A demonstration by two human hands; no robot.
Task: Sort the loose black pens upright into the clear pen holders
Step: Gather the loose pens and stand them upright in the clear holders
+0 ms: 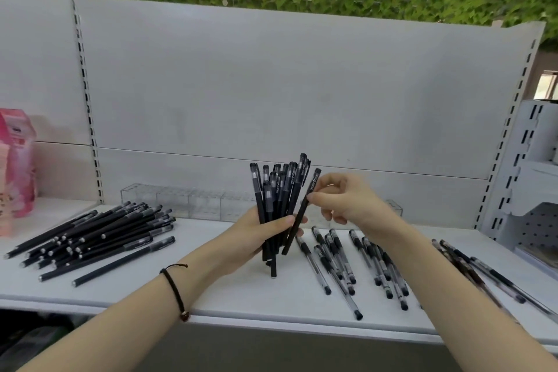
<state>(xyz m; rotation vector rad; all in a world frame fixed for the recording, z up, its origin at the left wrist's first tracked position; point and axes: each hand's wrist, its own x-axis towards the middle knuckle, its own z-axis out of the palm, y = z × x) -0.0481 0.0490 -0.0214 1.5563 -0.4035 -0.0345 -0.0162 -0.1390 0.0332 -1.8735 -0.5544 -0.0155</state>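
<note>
A person's left hand (256, 235) is curled round a bundle of black pens (279, 190), gripping it near the lower half, with the thumb across the front and the fingers mostly hidden behind the barrels. Just to its right, the right hand (350, 199) pinches a single black pen (302, 208) between thumb and fingertip about a third of the way down from the cap; the other fingers hang loosely curled. This pen's lower half touches the bundle beside the left thumb. A row of clear pen holders (181, 201) stands at the back of the white shelf (211, 290); its middle is hidden behind the hands, and its compartments are hard to make out. Pens at the far right (483, 275) are blurred and cut off by the edge. A loose pile of black pens (99, 235) on the left lies flat, running from lower left to upper right. The bundle stands nearly upright, caps up. The single pen leans, cap up and to the right. Clear-barrelled pens (347, 263) lie flat below the right hand.
</note>
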